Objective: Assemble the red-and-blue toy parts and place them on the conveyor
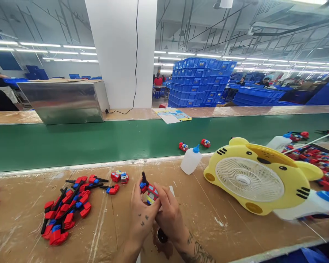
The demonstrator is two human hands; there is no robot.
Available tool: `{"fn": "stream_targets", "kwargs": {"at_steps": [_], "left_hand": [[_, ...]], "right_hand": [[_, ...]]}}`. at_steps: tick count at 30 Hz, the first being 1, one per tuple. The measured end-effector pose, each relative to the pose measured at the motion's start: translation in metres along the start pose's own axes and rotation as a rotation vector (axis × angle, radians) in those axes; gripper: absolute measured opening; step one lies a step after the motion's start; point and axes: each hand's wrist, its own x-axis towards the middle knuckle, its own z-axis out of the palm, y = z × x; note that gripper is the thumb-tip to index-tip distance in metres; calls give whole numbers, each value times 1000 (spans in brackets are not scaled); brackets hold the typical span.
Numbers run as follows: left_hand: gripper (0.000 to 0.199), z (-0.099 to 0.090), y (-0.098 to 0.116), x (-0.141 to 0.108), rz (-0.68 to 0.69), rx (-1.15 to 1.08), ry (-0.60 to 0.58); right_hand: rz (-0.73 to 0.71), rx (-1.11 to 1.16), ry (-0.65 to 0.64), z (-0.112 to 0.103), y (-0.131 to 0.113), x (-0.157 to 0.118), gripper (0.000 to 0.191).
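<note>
Partway along by the look of it: toy [152, 193] is left of the fan [244, 179], left hand [142, 215] closed round it, right hand [168, 208] pinching its side, black piece sticking up, join can't be judged. Loose parts [69, 219] piled far left of the fan and bodies [120, 176] nearer it look left to do. Two belt toys [205, 143] on the green belt [71, 146], beyond and left of the fan, maybe done; heap [315, 160] right of and behind the fan, its stage unclear
</note>
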Motion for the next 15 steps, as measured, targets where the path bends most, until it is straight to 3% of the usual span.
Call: {"fn": "stream_targets", "kwargs": {"at_steps": [2,6,10,15], "left_hand": [[71,-1,6,20,60,104,13],[69,8,12,84,97,411,-144],[60,46,4,174,69,750,-272],[35,84,-19,270,-139,1015,-371]], "right_hand": [[-12,-4,-8,1,8,5,70],[165,-22,-73,-17,29,-3,83],[263,-57,-89,-44,46,-29,70],[150,-32,-71,-64,65,-63,54]]}}
